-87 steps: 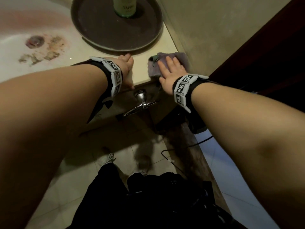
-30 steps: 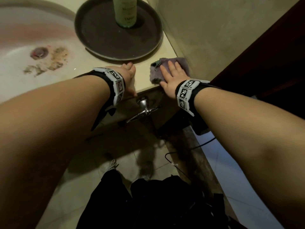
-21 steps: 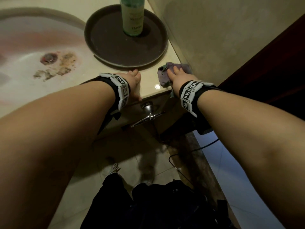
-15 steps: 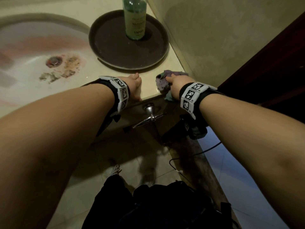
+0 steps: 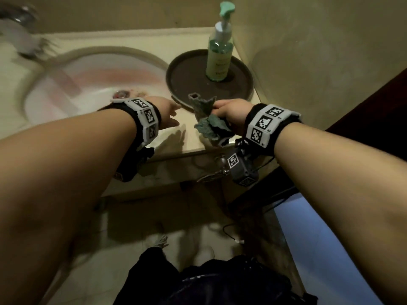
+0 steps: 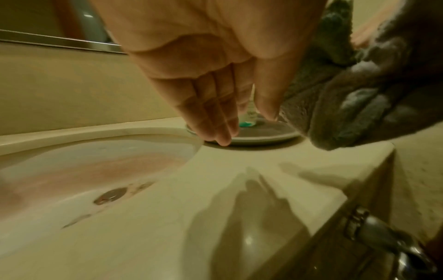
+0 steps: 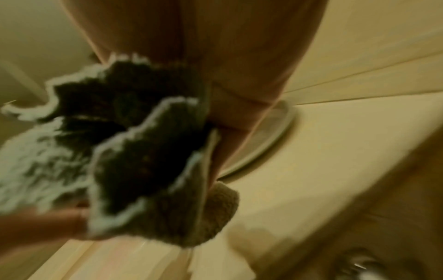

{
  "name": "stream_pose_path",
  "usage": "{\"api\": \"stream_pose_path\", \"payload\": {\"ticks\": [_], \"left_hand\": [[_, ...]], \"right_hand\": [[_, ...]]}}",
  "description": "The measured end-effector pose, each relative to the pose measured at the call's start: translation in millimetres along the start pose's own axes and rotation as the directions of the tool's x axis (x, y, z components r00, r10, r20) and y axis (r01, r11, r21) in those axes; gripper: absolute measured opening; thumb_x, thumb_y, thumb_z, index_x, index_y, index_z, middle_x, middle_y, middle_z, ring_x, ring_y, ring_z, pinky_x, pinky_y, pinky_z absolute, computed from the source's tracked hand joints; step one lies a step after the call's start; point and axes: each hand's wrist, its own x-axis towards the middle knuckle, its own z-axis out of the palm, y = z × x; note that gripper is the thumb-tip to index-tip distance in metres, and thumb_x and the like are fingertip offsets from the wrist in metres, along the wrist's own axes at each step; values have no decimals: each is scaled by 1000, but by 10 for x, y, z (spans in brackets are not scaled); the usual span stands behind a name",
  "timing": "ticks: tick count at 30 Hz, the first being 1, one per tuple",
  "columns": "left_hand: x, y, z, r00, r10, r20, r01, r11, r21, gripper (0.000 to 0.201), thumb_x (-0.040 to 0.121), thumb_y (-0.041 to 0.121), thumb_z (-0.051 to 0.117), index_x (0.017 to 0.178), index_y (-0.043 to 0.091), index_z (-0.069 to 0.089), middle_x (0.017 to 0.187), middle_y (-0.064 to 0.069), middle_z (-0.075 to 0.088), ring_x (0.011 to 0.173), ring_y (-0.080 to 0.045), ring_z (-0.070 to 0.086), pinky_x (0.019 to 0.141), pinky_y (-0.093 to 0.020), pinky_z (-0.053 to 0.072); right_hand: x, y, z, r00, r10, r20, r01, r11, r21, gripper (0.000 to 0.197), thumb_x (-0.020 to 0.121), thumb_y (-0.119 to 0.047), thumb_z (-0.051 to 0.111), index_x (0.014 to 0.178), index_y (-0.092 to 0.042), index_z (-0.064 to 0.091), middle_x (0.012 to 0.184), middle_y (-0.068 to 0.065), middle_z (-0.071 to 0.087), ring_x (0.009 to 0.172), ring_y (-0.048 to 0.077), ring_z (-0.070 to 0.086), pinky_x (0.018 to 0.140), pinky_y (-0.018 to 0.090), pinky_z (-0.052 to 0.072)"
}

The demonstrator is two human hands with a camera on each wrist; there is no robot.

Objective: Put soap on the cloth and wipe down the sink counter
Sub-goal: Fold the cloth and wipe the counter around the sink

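1. The right hand (image 5: 232, 113) has the crumpled grey-green terry cloth (image 5: 207, 119) bunched in its grip, fingers curled round a fistful of it, and it hangs just above the near right corner of the beige stone tabletop (image 5: 174, 139), clear of the surface.
2. The left hand (image 5: 166, 113) hovers just left of the cloth, fingers straight and together, grip relaxed and holding nothing; the left wrist view shows the fingers (image 6: 215, 121) pointing down toward the tabletop without touching it.
3. Beyond both hands, toward the far right, the clear pump bottle of green liquid soap (image 5: 219, 53) stands upright on a round dark brown tray (image 5: 189, 78), with its mint-green pump head up top.
4. My read: this is the soap step, with the cloth picked up and no pump pressed yet.
5. To do it well, carry the cloth under the nozzle, spread a flat patch of it open rather than leaving it balled up, and let the free left hand press the pump.
6. Press straight down, because the bottle is tall and narrow and a sideways shove could tip it on the tray.
7. The white oval sink basin (image 5: 66, 102) sits to the left with pinkish staining and grime at the drain, and the far left tap is blurred.
8. One measured squirt should do; too much will likely smear on the glossy stone.
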Motion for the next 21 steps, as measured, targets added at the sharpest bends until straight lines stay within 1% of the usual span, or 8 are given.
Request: {"api": "stream_pose_path", "payload": {"ticks": [3,7,10,12,14,16,18,21], "left_hand": [[-162,-361,-75,995,-66,-73,61,996,-59,51,94,35,51,143,22,41,133,3,61,126,-20,53,108,-32,38],[-443,-873,-114,975,-166,-149,108,934,-340,40,99,29,43,133,10,53,119,-7,69,106,-22,65,87,-26,46],[-613,-1226,-120,942,-302,-147,112,696,-710,43,101,28,38,129,-1,52,99,-11,69,79,-20,61,62,-22,44],[-751,-1476,-133,912,-389,-132,98,517,-850,45,101,32,37,127,-2,52,76,-4,61,63,-15,55,57,-21,41],[-916,-1753,-137,891,-441,-109,94,414,-906,42,100,35,38,120,2,53,70,-3,55,60,-13,54,56,-22,43],[-1102,-2042,-120,885,-460,-71,115,365,-924,32,98,35,42,103,6,56,72,-3,55,63,-14,56,60,-24,46],[-1279,-2330,-90,881,-472,-34,141,331,-933,26,96,35,47,93,10,55,78,-5,59,67,-16,59,67,-27,51],[-1526,-2761,-24,848,-530,-21,175,318,-932,31,93,33,54,112,8,56,88,-10,62,76,-22,61,85,-37,54]], "right_hand": [[42,-218,275,994,-82,66,91,984,-153,36,92,2,47,126,-4,58,108,13,62,110,28,56,109,41,40],[74,-480,733,979,-164,122,188,958,-216,34,92,4,45,122,-1,60,89,7,62,90,23,56,93,37,45],[81,-693,1135,964,-204,172,251,913,-322,35,93,0,47,123,-10,62,102,7,60,95,20,55,94,36,45],[99,-837,1437,949,-231,215,301,865,-402,33,93,-5,50,122,-13,63,111,8,61,101,21,55,99,35,44],[113,-989,1769,926,-267,267,368,798,-477,32,93,-11,51,124,-12,60,124,10,60,113,23,56,105,37,42],[133,-1128,2123,903,-302,305,422,747,-513,32,93,-16,52,124,-12,57,125,11,61,116,26,57,102,37,45],[150,-1230,2483,884,-326,335,460,731,-504,26,93,-17,52,118,-13,55,117,9,65,103,24,62,89,33,51],[165,-1329,3035,854,-349,386,509,713,-481,14,91,-17,55,101,-19,45,98,2,62,84,18,57,59,19,43]]}}
